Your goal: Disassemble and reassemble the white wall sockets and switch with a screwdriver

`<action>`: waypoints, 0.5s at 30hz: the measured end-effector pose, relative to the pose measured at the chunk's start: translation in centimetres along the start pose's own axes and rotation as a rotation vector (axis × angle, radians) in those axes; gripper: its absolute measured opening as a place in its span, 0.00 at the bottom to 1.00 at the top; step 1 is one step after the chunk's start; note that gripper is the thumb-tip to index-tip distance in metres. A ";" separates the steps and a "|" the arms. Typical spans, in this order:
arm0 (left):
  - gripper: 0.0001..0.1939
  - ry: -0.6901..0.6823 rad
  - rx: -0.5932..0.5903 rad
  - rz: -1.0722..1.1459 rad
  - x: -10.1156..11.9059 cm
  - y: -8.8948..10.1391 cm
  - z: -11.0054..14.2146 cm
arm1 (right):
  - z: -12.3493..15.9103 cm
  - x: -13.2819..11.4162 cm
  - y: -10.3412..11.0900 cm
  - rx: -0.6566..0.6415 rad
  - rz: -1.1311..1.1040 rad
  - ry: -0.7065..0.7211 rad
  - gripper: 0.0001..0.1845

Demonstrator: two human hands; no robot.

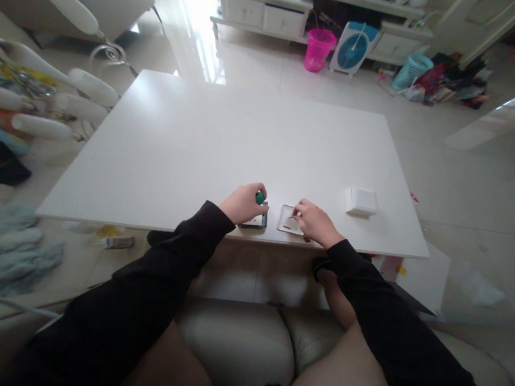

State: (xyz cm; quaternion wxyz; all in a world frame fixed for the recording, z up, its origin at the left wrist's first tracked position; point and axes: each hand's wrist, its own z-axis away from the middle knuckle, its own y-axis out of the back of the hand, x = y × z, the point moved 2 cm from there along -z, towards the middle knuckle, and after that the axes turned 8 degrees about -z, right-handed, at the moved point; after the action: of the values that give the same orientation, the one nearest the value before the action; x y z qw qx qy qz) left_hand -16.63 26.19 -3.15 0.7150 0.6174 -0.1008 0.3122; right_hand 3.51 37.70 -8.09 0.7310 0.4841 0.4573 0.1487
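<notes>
My left hand point(244, 204) is closed around a green-handled screwdriver point(260, 198), its handle end pointing up and its shaft hidden. Under that hand lies a white wall socket point(255, 221) with a dark edge, close to the table's front edge. My right hand point(316, 221) pinches a small thin dark piece point(295, 217), too small to name, above a square white cover plate point(283, 224). Beside the plate, below my right fingers, lies a tiny dark and yellowish bit point(306, 240).
A stack of white square plates point(361, 201) stands to the right on the white table point(226, 136). Beyond the table are a pink basket point(319, 49), a blue fan point(354, 47) and a white cabinet point(284, 21). A lamp with white shades point(70, 8) is at the left.
</notes>
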 end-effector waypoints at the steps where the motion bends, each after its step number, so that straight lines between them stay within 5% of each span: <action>1: 0.13 -0.014 -0.017 -0.088 -0.5 0.0 -0.1 | 0.0 0.5 -0.3 -0.014 0.060 -0.016 0.08; 7: 0.41 -0.054 -0.188 -0.368 -2.7 -1.8 0.1 | -0.3 0.6 -1.8 -0.042 0.179 -0.003 0.08; 15: 0.21 -0.085 -0.175 -0.582 -1.6 -2.4 1.2 | -0.6 -0.4 -1.6 -0.038 0.203 0.014 0.10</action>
State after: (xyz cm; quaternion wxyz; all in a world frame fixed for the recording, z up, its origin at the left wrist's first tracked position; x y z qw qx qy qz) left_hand -16.23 24.48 -5.69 0.8201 0.5687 0.0238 0.0586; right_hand 2.47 36.99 -9.27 0.7182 0.5129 0.4079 0.2339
